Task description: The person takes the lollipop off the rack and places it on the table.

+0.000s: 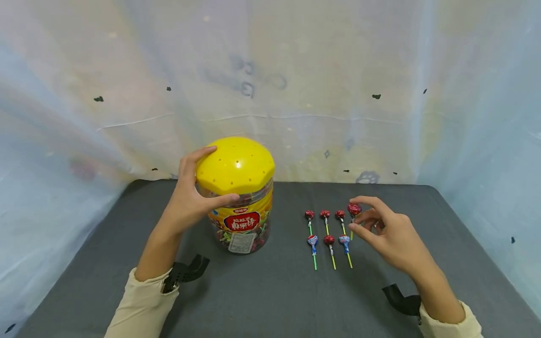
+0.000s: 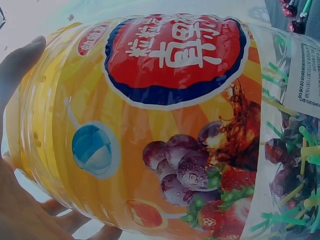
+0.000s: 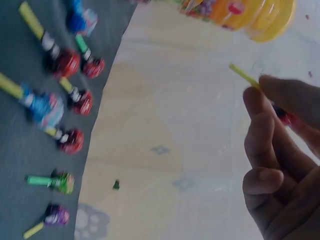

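Note:
A large clear candy jar (image 1: 241, 220) with a yellow lid (image 1: 234, 164) and a fruit-printed label stands left of centre. My left hand (image 1: 190, 188) grips its top, thumb across the front and fingers round the far side of the lid. The left wrist view shows the jar (image 2: 165, 125) close up, with wrapped lollipops inside. My right hand (image 1: 386, 230) holds a red-wrapped lollipop (image 1: 354, 209) above the table. In the right wrist view, thumb and forefinger pinch its yellow stick (image 3: 244, 75), and its candy is mostly hidden behind the fingers.
Several red and blue lollipops (image 1: 329, 240) lie in two rows on the dark grey table (image 1: 270, 295), right of the jar. A green lollipop (image 3: 64, 182) and a purple one (image 3: 56, 215) show in the right wrist view. A pale patterned sheet (image 1: 296, 94) rises behind the table.

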A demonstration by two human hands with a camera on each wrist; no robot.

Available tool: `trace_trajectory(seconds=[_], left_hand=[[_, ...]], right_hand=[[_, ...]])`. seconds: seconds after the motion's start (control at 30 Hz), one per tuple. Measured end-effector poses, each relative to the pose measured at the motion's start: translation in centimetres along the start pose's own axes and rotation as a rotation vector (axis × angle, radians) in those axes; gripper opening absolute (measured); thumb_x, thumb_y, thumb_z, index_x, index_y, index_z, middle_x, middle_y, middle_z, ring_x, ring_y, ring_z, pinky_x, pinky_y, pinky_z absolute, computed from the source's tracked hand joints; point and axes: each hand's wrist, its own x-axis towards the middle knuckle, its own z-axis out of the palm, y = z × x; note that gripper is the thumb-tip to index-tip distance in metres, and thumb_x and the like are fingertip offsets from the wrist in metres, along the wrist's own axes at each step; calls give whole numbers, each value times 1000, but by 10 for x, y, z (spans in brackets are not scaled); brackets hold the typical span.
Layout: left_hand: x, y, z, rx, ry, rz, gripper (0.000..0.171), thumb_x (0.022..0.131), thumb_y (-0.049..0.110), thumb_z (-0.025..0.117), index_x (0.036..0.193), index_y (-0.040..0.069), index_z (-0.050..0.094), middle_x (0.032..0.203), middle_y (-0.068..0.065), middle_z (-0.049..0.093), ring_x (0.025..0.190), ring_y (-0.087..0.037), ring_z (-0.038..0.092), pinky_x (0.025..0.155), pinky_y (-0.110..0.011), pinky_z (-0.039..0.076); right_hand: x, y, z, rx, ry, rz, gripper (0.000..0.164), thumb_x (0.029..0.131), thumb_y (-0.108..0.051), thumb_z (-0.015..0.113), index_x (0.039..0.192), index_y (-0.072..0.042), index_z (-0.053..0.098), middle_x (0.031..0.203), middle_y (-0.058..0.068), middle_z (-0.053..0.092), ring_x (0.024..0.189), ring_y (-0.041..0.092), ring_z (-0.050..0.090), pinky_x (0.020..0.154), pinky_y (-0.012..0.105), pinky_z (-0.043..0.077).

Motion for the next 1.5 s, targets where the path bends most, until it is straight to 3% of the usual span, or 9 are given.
trace_trajectory(seconds=[0.37, 0.67, 0.87, 1.03, 1.5], left_hand=[[-1, 2, -1, 2, 8, 1, 95, 78, 12, 84, 152, 35, 29, 157, -4, 13, 138, -30, 29, 107, -61, 40], [-1, 0, 0, -6, 6, 17, 95, 79, 9, 83, 152, 34, 29, 157, -3, 13, 138, -30, 29, 108, -62, 39], [0, 0, 0, 5, 12, 21, 95, 79, 11, 84, 153, 34, 29, 157, -4, 14, 138, -31, 28, 108, -62, 37], [-1, -1, 0, -4, 6, 28, 95, 78, 8, 83, 153, 33, 29, 156, -5, 13, 137, -31, 29, 108, -62, 38], [0, -2, 0, -1, 2, 23, 95, 78, 9, 83, 153, 34, 29, 157, -4, 14, 136, -31, 29, 107, -62, 38]], right_hand=[[3, 30, -6, -29, -114, 52, 49, 86, -17, 78, 130, -27, 57, 83, -16, 72, 68, -3, 56, 63, 21, 47], [4, 47, 3, -26, -336, 189, 45, 89, -18, 75, 130, -21, 58, 86, -13, 71, 78, 4, 62, 63, 25, 47], [3, 64, 7, -6, -370, 202, 49, 88, -17, 76, 133, -17, 57, 87, -11, 72, 77, 4, 63, 61, 25, 46], [0, 76, 13, 23, -446, 230, 52, 88, -17, 76, 135, -12, 56, 85, -10, 71, 74, 3, 63, 62, 25, 47], [-6, 86, 24, 22, -614, 268, 52, 88, -21, 76, 134, -9, 57, 81, -12, 70, 71, 3, 60, 63, 26, 48]])
